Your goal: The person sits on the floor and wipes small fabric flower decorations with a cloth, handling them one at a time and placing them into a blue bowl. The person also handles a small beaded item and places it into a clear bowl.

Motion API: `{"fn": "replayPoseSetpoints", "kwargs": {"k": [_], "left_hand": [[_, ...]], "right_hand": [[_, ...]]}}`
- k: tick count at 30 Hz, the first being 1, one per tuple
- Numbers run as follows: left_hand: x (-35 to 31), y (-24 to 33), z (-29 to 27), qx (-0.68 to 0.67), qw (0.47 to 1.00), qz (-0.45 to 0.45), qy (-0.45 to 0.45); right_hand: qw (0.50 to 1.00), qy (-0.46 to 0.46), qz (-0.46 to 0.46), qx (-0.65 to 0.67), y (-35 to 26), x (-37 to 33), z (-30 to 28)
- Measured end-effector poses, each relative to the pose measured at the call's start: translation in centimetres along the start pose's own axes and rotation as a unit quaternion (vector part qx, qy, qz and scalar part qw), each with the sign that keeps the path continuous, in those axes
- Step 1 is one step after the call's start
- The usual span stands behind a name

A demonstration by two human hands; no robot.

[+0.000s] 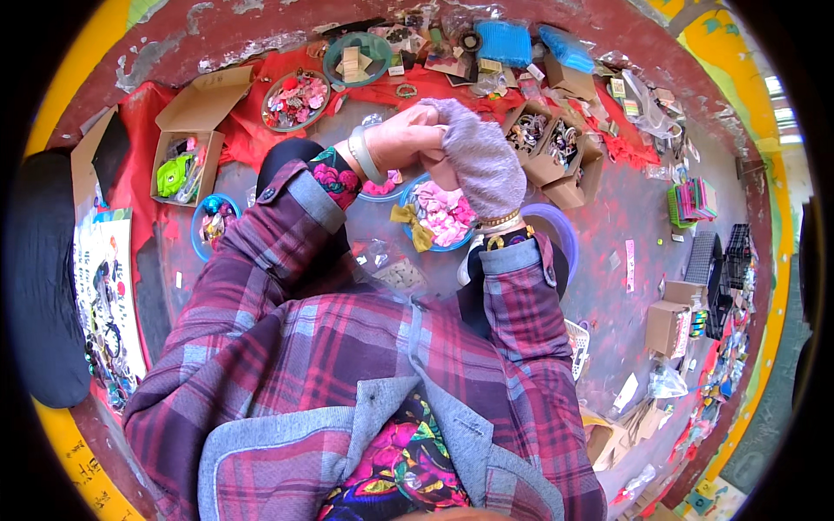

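A soft, greyish-lilac piece of fabric (486, 165) is held up in front of me, between both hands. My left hand (401, 141), with a pale bangle at its wrist, is closed, its fingertips pinching the fabric's upper left edge. Most of my right hand (445, 172) lies under the fabric, which drapes over its back down to the gold bracelet. A bit of skin shows at the fabric's left side, bent in against the left fingers; the other right fingers are hidden. Just below the hands stands a blue basin (453, 248) of pink fabric pieces, a mustard bow (412, 227) on its rim.
Round tubs of flowers (296, 100) and cards (357, 59) stand at the far side. An open carton (188, 165) is at the left; divided boxes (549, 143) are at the right. A purple basin (556, 227) sits beside my right forearm. Plastic bags (388, 266) lie near my lap.
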State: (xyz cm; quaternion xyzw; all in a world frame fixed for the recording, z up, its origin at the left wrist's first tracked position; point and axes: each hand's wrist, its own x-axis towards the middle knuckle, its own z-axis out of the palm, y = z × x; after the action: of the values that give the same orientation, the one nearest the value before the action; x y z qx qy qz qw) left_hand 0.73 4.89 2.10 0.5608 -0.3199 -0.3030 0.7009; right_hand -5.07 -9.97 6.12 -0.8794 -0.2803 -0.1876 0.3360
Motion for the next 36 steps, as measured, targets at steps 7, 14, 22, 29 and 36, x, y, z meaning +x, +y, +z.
{"fn": "replayPoseSetpoints", "kwargs": {"k": [7,14,22,29,36], "left_hand": [[-0.1,2.4,-2.3,-0.344,0.929,0.125,-0.056],[0.1,1.9,-2.1,-0.357,0.929,0.095,0.031],[1.2,1.3,0.1,-0.336,0.939,0.033,0.064],[1.4,0.6,0.9,-0.295,0.954,-0.034,0.047],[1.1,0.6,0.9,-0.282,0.958,-0.045,-0.003]], "right_hand": [[0.979,-0.028,0.170,-0.106,8.6,-1.8,0.8],[0.564,0.161,0.255,0.769,7.8,-2.9,-1.3],[0.979,0.005,0.131,0.155,4.2,0.0,-2.6],[0.985,0.022,-0.103,-0.140,5.1,-0.9,-1.8],[0.953,0.143,0.152,0.221,7.0,-0.9,-1.8]]}}
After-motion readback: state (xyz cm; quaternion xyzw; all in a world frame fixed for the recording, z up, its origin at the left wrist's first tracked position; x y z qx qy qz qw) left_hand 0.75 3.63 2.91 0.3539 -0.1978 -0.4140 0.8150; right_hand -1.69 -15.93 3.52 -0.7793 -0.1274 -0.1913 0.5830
